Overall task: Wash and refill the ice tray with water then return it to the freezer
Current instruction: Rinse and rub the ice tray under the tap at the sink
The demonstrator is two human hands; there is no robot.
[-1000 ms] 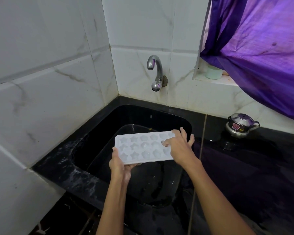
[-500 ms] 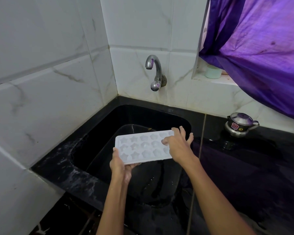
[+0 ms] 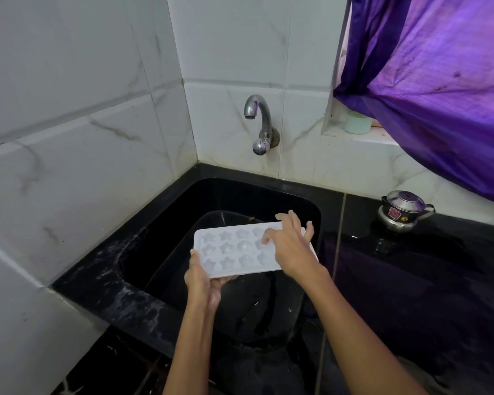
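A white ice tray (image 3: 234,252) with star and round moulds is held level over the black sink (image 3: 311,206). My left hand (image 3: 204,283) grips its near left corner from below, thumb on the rim. My right hand (image 3: 290,246) lies on top of the tray's right half, with spread fingers touching the moulds. The steel tap (image 3: 258,121) on the back wall shows no water running.
White tiled walls close in the sink at the left and back. A small steel pot (image 3: 402,210) stands on the wet black counter (image 3: 411,280) at the right. A purple curtain (image 3: 439,81) hangs over a window ledge with a pale green cup (image 3: 357,123).
My right hand has slid a little to the left across the top of the tray. The left hand and the tray stay in place.
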